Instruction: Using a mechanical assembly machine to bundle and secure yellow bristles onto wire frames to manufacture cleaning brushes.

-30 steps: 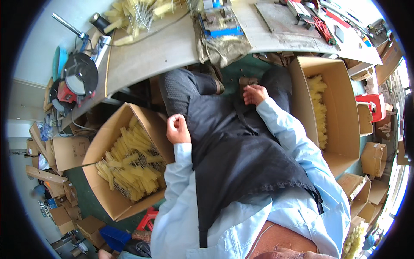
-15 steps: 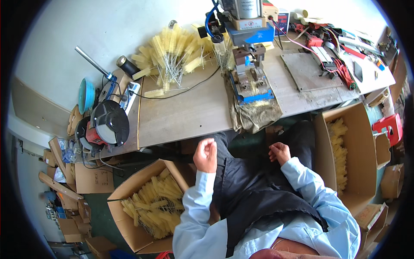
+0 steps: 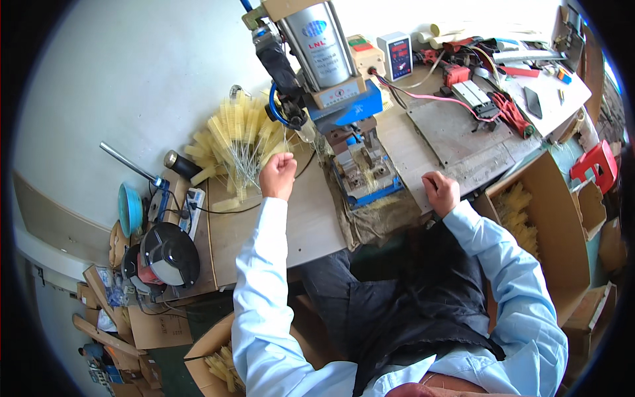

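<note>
My left hand (image 3: 278, 176) is raised over the table beside a pile of yellow bristle brushes with twisted wire stems (image 3: 233, 135). Its fingers are curled together at the pile's right side; whether a stem is between them is too small to make out. My right hand (image 3: 442, 192) is closed in a loose fist at the table's front edge, with nothing showing in it. Between the hands stands a press with a silver cylinder (image 3: 319, 49) and a blue-based metal fixture (image 3: 372, 182). Yellow bristle bits lie on the fixture.
A stained cloth (image 3: 367, 225) hangs over the table edge. Cardboard boxes of yellow brushes stand left (image 3: 198, 360) and right (image 3: 562, 225) of my legs. A black-guarded cutting machine (image 3: 169, 255) sits at left. A metal plate (image 3: 456, 132) and red-handled tools (image 3: 512, 116) lie at right.
My left hand has gone from above my lap forward to the brush pile. My right hand has risen to the table edge. The view has shifted, showing more of the press.
</note>
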Demonstrator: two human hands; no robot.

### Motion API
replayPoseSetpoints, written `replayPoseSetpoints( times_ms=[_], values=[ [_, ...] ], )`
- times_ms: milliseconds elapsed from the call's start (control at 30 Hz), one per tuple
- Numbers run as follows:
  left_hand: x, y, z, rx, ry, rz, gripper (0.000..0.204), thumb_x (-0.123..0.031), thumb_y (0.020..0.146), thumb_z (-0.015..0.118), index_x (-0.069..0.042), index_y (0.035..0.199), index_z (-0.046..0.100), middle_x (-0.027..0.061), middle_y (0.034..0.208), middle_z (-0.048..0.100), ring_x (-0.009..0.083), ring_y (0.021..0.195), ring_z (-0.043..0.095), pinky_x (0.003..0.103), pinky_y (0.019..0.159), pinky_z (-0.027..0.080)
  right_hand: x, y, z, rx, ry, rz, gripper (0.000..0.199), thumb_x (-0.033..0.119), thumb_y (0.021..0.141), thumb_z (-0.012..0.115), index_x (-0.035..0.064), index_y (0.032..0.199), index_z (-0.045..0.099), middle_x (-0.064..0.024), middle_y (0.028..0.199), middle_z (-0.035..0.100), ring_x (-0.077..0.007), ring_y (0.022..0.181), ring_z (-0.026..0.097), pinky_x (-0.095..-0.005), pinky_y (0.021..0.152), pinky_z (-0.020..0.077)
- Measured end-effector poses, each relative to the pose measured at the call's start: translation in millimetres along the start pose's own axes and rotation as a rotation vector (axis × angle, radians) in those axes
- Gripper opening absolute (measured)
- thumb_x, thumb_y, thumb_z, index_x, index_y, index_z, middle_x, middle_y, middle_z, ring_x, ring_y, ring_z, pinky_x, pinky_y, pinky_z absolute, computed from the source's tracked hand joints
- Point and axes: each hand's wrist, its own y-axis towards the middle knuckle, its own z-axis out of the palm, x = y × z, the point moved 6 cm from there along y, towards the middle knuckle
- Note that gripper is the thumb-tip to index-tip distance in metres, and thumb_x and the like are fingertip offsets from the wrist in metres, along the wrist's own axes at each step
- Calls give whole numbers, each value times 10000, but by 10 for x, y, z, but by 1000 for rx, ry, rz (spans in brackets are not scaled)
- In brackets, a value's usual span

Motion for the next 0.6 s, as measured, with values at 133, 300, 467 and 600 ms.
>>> replayPoseSetpoints(
  times_ms=[133,300,467,600],
  values=[
    [-419,532,96,-156,434,334,213,-157,815,698,-40,993,680,147,927,692,319,847,675,392,786,542,153,31,77,60,-198,-51,95,180,868,672,95,870,630,-130,781,676,-351,711,666,-428,610,524],
    [-690,1097,167,-319,596,524,198,-134,822,635,-64,1007,636,131,1068,621,351,1058,585,444,856,509,286,149,261,256,-387,-62,139,203,876,665,86,863,591,-127,763,670,-354,684,658,-454,593,510],
    [-746,1363,103,-333,819,1075,248,-113,809,608,-85,1055,619,131,1133,571,341,1155,506,458,998,422,369,165,292,247,-340,-70,143,191,884,669,82,870,579,-122,751,666,-349,655,655,-445,561,505],
    [-566,1426,74,-496,722,955,261,-106,789,621,-39,1040,597,160,1192,556,346,1190,491,442,1014,400,402,209,311,273,-359,-50,136,172,880,676,83,865,575,-114,738,658,-332,645,659,-427,548,504]
  ],
)
